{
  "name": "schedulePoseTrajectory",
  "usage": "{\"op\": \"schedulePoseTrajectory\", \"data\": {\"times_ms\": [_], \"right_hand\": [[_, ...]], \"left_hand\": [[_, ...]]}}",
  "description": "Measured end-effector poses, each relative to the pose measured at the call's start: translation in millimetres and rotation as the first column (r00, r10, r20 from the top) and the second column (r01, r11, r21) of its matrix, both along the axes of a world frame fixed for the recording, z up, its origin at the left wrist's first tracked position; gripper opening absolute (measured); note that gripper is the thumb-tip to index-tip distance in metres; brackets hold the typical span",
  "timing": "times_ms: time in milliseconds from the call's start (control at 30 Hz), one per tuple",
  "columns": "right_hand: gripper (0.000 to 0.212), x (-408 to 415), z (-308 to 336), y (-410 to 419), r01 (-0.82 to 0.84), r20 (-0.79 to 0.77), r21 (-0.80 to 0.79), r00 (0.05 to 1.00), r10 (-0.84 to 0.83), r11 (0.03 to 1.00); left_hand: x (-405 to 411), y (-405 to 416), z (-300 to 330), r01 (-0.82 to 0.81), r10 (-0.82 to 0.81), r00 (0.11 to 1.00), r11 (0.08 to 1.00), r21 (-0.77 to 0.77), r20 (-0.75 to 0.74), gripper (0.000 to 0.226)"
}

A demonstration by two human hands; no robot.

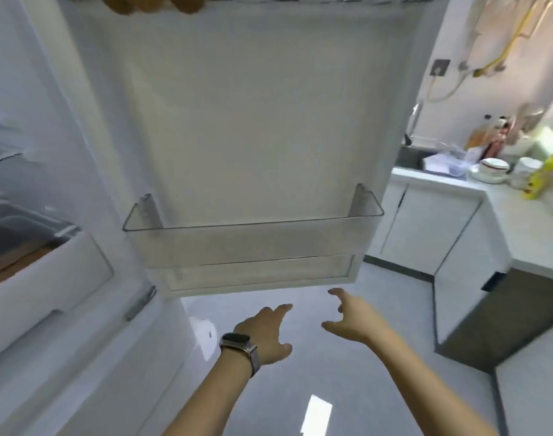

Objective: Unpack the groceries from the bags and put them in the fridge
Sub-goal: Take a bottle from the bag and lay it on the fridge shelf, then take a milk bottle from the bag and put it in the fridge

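A: Fridge door (253,121) hangs open straight ahead, its clear bottom door bin (253,243) running left to right just above and beyond both hands.

B: Which hand is nearer to it?

A: Right hand (353,322), I'd judge. Its fingertips sit just below the door's lower right corner. Left hand (265,335), the one with the wristwatch (239,341), is lower and nearer the hinge side.

B: Are they holding anything?

A: No. Both hands are spread and relaxed, with 0 items in either, reaching forward and down over the grey floor (331,357).

B: So where are the groceries?

A: No bags show in this view. The door bin looks empty. Some brownish rounded things, possibly eggs, blur at the top edge of the door; I can't say for sure. The fridge's inner compartment (32,215) lies to the left, with a white drawer (48,278) partly out.

B: And the next move?

A: Probably reaching down for something out of view, or catching the door's lower edge. A cluttered countertop (520,215) stands well apart on the right.
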State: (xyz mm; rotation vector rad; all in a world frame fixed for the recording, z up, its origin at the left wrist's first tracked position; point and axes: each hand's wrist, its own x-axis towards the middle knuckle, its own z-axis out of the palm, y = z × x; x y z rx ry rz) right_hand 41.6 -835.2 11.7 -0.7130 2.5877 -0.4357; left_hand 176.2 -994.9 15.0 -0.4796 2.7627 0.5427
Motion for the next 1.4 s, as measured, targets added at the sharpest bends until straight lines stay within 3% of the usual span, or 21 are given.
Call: {"op": "schedulePoseTrajectory", "data": {"times_ms": [167, 300, 500, 667, 900, 1033, 1233, 1400], "right_hand": [[0.065, -48.3, 4.2, 139.8, 0.286, -0.009, 0.037, 0.958, -0.286, 0.957], [0.063, -73.6, 21.9, 257.1, 0.510, -0.045, -0.001, 0.859, -0.510, 0.860], [0.074, -84.5, 44.7, 412.9, 0.740, -0.123, -0.025, 0.665, -0.737, 0.672], [0.078, -70.3, 47.4, 501.5, 0.888, -0.132, -0.040, 0.450, -0.883, 0.459], [0.076, -51.2, 33.3, 578.2, 0.985, -0.099, -0.037, 0.165, -0.981, 0.169], [0.068, -30.1, 22.6, 611.4, 0.996, -0.067, -0.072, -0.049, -0.997, -0.044], [0.063, 18.2, 14.8, 660.0, 0.917, -0.018, -0.151, -0.376, -0.926, -0.369], [0.068, 69.0, 15.9, 712.2, 0.800, 0.008, -0.194, -0.578, -0.816, -0.568]], "left_hand": [[-89.0, 98.2, -0.2, 0.257, -0.257, 0.966, 0.966, 0.003, 0.007, 0.077], [-163.7, 195.5, 9.7, 0.460, -0.460, 0.887, 0.888, -0.019, -0.042, 0.074], [-256.6, 340.8, 26.6, 0.680, -0.671, 0.724, 0.733, 0.002, -0.157, 0.075], [-293.9, 440.9, 33.4, 0.841, -0.824, 0.527, 0.541, -0.013, -0.209, 0.075], [-335.8, 554.6, 16.9, 0.970, -0.956, 0.236, 0.241, -0.007, -0.172, 0.071], [-344.6, 615.7, 7.2, 0.996, -0.981, 0.086, 0.085, 0.013, -0.171, 0.071], [-311.8, 711.4, -3.0, 0.981, -0.968, -0.174, -0.186, 0.051, -0.179, 0.067], [-261.8, 789.4, -17.1, 0.934, -0.930, -0.322, -0.342, 0.100, -0.175, 0.061]]}}
